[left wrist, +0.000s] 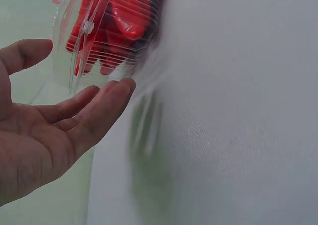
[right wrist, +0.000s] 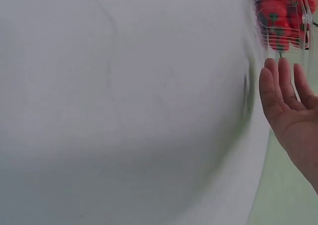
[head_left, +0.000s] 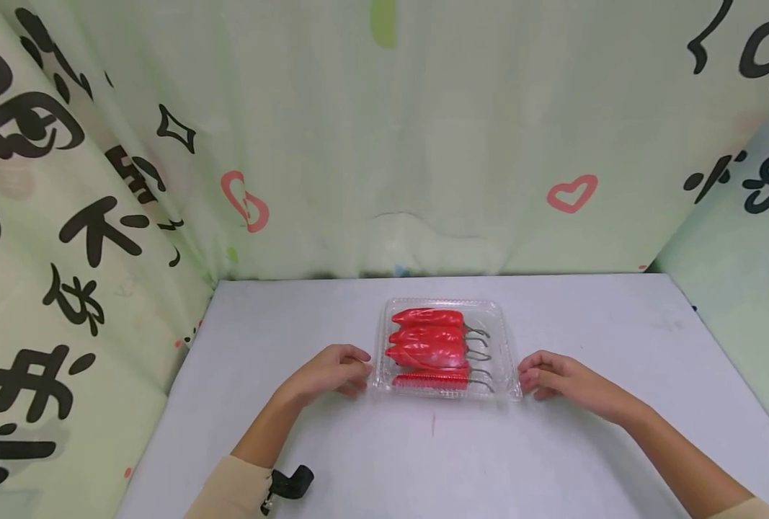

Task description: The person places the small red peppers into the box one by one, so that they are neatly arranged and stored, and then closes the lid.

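Note:
A clear plastic clamshell box [head_left: 502, 346] with its lid down lies on the white table. Several red chili peppers [head_left: 426, 336] with thin stems pointing right are inside it. At the box's left side is my left hand [head_left: 334, 373], fingers loosely bent; in the left wrist view the thumb and fingers stand apart with the box [left wrist: 89, 27] just beyond them. My right hand [head_left: 562, 382] is by the box's right front corner, its fingertips close to or touching the edge. The right wrist view shows its fingers [right wrist: 283, 83] fairly straight below the box. Neither hand grips anything.
The white table [head_left: 423, 461] reaches back to a pale green curtain [head_left: 449, 144] printed with black characters and hearts. Similar curtains [head_left: 99, 303] hang at left and right. A black wrist mount [head_left: 292, 481] sits at the left sleeve.

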Motion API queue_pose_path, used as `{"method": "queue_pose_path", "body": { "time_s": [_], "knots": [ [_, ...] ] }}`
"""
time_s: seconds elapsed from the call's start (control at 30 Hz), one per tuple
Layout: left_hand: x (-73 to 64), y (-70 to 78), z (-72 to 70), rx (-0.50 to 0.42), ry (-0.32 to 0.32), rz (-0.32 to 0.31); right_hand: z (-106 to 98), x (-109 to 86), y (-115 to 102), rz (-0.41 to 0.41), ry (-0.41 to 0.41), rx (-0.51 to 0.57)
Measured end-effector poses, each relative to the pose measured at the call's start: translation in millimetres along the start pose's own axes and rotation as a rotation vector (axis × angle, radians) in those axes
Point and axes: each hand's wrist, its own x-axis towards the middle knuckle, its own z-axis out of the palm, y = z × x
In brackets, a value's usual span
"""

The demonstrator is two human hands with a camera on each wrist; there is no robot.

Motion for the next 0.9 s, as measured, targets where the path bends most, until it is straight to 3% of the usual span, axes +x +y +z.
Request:
{"method": "queue_pose_path", "body": {
  "time_s": [0.13,0.27,0.53,0.67,0.9],
  "knots": [
    [-2.2,1.9,-3.7,0.093,0.095,-0.006,-5.9,-3.2,-4.8,-0.018,0.082,-0.069],
    [-5.0,3.4,-7.7,0.203,0.187,-0.001,-13.6,-7.7,-11.7,-0.047,0.179,-0.204],
    [-10.4,7.8,-19.1,0.23,0.278,0.035,-33.0,-17.6,-25.0,-0.085,0.295,-0.368],
    [-15.7,12.6,-25.9,0.262,0.317,0.068,-40.6,-20.2,-32.8,-0.079,0.371,-0.439],
    [-23.8,28.0,-38.6,0.376,0.421,0.182,-51.1,-17.2,-54.7,-0.065,0.501,-0.55]
  ]
}}
